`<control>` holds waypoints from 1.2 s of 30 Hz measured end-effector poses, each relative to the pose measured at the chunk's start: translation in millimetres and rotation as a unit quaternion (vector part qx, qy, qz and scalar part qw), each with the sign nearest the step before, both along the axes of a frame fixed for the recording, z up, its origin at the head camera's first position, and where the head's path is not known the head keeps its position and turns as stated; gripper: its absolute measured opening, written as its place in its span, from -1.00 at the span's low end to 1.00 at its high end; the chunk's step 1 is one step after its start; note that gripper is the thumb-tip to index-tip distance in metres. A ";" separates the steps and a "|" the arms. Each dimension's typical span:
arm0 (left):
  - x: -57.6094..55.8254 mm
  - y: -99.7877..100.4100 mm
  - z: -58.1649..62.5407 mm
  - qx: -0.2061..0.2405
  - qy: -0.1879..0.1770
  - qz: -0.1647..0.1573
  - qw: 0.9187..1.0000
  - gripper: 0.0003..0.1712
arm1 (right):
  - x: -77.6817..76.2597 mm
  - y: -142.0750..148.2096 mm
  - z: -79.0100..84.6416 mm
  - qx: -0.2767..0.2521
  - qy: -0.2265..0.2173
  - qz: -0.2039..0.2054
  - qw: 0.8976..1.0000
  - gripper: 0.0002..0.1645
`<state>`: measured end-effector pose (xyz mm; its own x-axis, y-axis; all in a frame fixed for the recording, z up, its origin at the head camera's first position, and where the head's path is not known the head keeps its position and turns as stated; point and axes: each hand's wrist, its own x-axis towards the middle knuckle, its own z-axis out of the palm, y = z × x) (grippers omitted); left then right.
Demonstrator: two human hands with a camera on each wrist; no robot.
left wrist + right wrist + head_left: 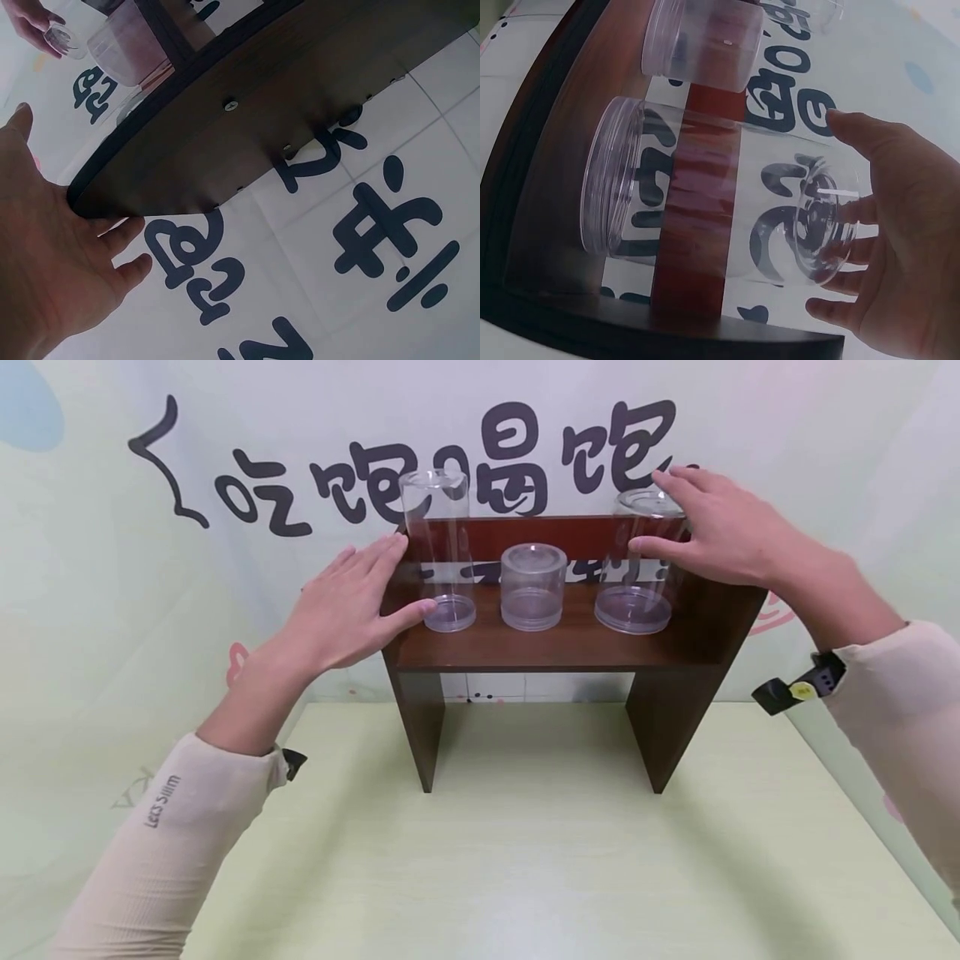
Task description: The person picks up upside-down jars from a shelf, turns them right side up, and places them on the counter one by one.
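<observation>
A dark brown wooden shelf bears three clear plastic jars, each upside down with its lid at the bottom. My right hand is around the upturned base of the wide tall jar on the right. In the right wrist view its fingers reach behind that base, while the thumb stands out apart from it. At the shelf's left side panel, my left hand touches the front corner with straight fingers. Its thumb points toward the slim tall jar. The short jar stands between the two tall ones.
The shelf's two side panels stand on a pale table. Close behind is a white wall covering with large black characters. A red-brown back rail runs behind the jars. Straps with small black devices sit on the wrists.
</observation>
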<state>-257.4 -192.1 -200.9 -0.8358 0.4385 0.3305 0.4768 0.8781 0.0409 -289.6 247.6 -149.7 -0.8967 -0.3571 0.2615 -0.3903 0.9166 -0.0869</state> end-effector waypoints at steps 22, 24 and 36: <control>-2.0 4.8 -5.5 0.023 0.018 -0.006 1.000 0.07 | -10.6 -13.1 -9.0 -0.010 0.031 0.030 0.999 -0.06; -1.9 4.8 -5.8 0.025 0.019 -0.006 0.999 0.07 | -11.0 -13.8 -9.6 -0.015 0.037 0.032 0.999 -0.09; -2.1 5.2 -7.4 0.027 0.022 -0.003 0.999 0.07 | -8.8 -16.9 -13.7 -0.036 0.064 0.033 0.997 -0.16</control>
<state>-259.5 -187.0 -208.3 -0.8175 0.4238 0.3901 0.4842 0.8724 0.0670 -298.4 230.7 -163.4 -0.8291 -0.3908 0.3998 -0.4619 0.8817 -0.0961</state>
